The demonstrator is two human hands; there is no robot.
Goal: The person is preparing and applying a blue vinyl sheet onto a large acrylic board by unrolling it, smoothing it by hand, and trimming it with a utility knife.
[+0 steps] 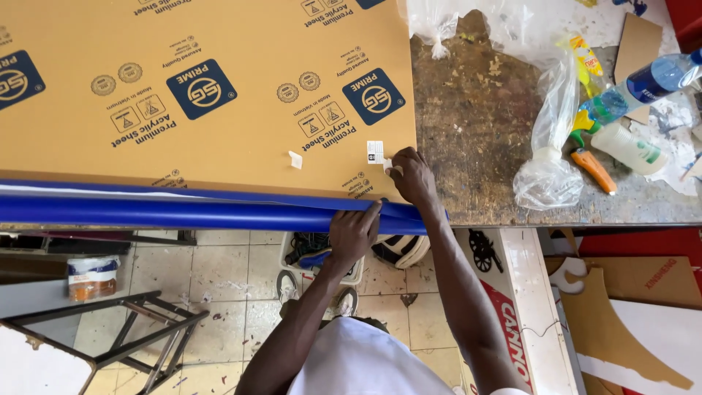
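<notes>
Here a blue roll [183, 212] is being lined up along the near edge of a brown sheet [219, 95] on the workbench [475, 132].
The left hand [354, 232] is closed around the roll's end; the right hand [411, 175] pinches the sheet's corner. Steady, even alignment seems called for next.

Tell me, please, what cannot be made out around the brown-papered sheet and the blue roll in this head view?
- Brown-papered sheet: its left and top ends are cut off by the frame edges.
- Blue roll: its left end leaves the frame; the left hand covers part of it.
- Right hand: fingertips press at a small white sticker; whether they pinch anything is too small to tell.
- Clear plastic bag: its contents are blurred.
</notes>
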